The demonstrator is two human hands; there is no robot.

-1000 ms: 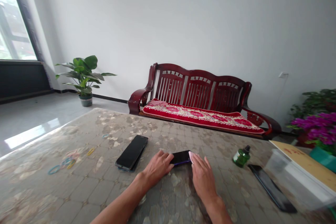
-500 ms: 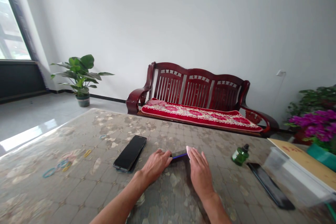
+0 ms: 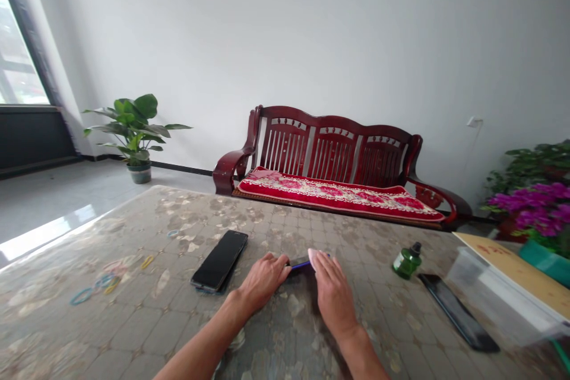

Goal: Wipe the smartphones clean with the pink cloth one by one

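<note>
My left hand (image 3: 267, 276) is closed on the near left end of a slim, dark phone with a blue edge (image 3: 300, 265), held low over the table. My right hand (image 3: 333, 291) presses a folded pale pink cloth (image 3: 313, 256) against the phone, fingers together over it. Much of the phone is hidden behind the fingers. Left of my left hand lies a black phone (image 3: 220, 260), with another flat item just showing beneath it. A small green bottle with a black cap (image 3: 407, 260) stands to the right of my right hand.
Another dark phone (image 3: 458, 312) lies beside a clear plastic box (image 3: 485, 303) on the right. Several coloured bands (image 3: 107, 282) are scattered on the patterned tablecloth (image 3: 146, 320) at left. Beyond the table stand a wooden bench (image 3: 336, 148) and a potted plant (image 3: 139, 130).
My right hand and the pink cloth have slid left along the phone, nearer my left hand, and its far right end now shows. My left hand keeps its hold.
</note>
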